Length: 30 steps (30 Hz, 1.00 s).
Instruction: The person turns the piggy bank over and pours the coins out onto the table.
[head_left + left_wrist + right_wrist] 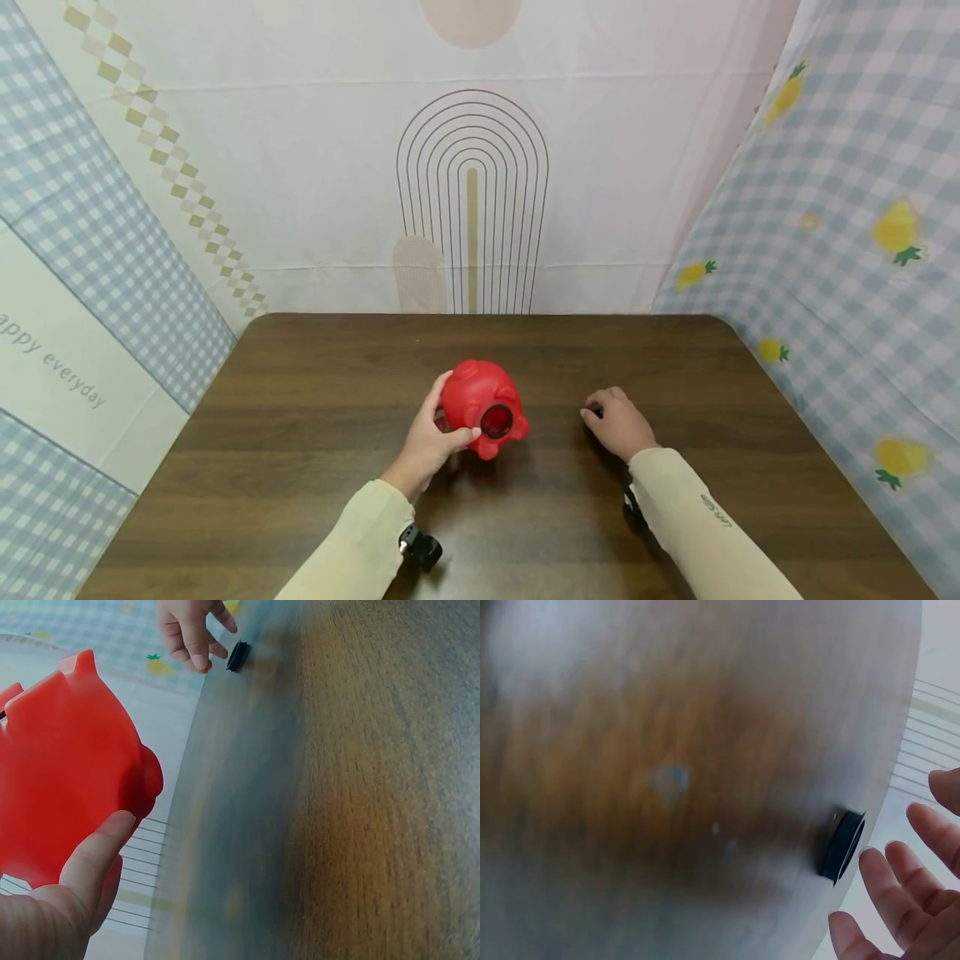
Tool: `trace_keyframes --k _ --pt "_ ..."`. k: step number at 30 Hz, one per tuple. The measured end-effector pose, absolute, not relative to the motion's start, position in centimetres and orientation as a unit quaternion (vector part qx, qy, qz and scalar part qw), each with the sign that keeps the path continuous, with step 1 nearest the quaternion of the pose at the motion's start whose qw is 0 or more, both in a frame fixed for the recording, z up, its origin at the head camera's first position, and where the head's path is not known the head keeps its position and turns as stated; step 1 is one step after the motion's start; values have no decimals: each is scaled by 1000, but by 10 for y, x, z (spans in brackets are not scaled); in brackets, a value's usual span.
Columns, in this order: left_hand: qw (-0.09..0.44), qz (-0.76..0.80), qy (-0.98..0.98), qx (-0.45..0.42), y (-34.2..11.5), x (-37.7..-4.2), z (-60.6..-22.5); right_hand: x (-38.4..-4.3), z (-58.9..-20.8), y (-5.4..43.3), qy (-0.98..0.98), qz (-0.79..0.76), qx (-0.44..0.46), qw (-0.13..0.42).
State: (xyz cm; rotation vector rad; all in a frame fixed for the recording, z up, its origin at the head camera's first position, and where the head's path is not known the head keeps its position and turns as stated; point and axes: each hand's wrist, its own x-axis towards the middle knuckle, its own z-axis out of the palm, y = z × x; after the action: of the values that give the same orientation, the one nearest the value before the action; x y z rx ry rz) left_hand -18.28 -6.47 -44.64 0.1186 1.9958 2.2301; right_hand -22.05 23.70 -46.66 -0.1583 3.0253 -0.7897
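A red piggy bank is gripped in my left hand, tilted above the table. Its round dark-rimmed opening faces me, with my thumb beside the rim. The left wrist view shows the bank's smooth red side at left. Low over the table to the right is my right hand, its fingers loosely bent. A black round plug lies on the table by those fingers. In both wrist views a small gap separates the fingertips from the plug; from the head it is mostly hidden.
The brown wooden table ends at a pale patterned cloth behind it. Checked cloth with pineapple prints hangs at the right, and another checked cloth at the left. Each wrist carries a small black camera.
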Motion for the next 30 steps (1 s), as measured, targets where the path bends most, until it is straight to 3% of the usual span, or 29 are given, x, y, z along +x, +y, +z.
trace_keyframes --k 14,30 --pt "59 721 687 68 -65 -181 -447 -214 -459 210 940 -330 -79 -30" --pt "68 701 702 105 -63 -179 -445 -206 -451 182 903 -424 -61 22"
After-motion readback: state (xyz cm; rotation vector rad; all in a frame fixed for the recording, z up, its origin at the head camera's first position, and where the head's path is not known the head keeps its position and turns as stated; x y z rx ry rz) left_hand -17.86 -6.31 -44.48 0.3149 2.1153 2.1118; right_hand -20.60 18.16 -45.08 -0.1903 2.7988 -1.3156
